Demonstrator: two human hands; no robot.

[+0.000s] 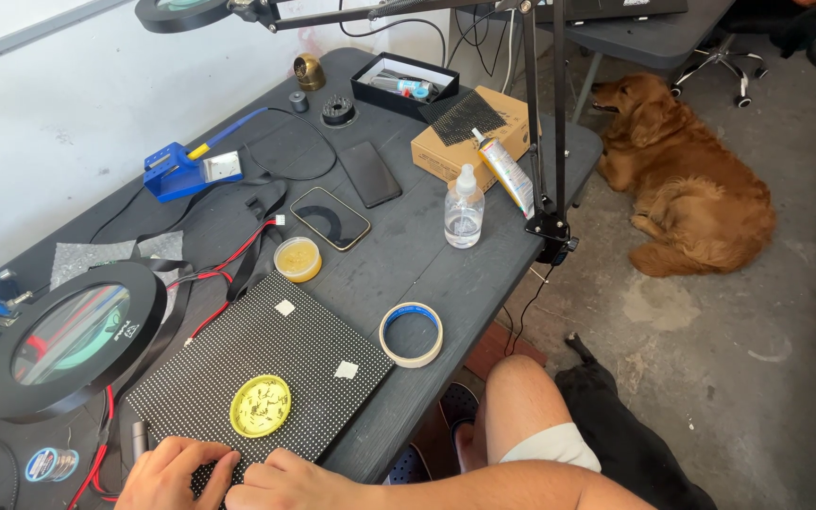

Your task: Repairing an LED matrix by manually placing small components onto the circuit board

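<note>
both hands at the 6 o'clock edge of the black dotted led matrix panel (266,364): left hand (174,474) curled, fingertips pinching something tiny, right hand (285,482) loosely closed beside it. looks like fine pick-and-place; next calls for steady fingertips, yellow round lid (260,405) at 12 o'clock.

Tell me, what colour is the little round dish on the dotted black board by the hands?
Yellow: the small round dish has dark specks inside, in the head view.

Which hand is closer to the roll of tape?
Right. The right hand rests on the dotted panel's near edge, nearer the tape roll. The left hand lies farther away, beyond the right one.
</note>
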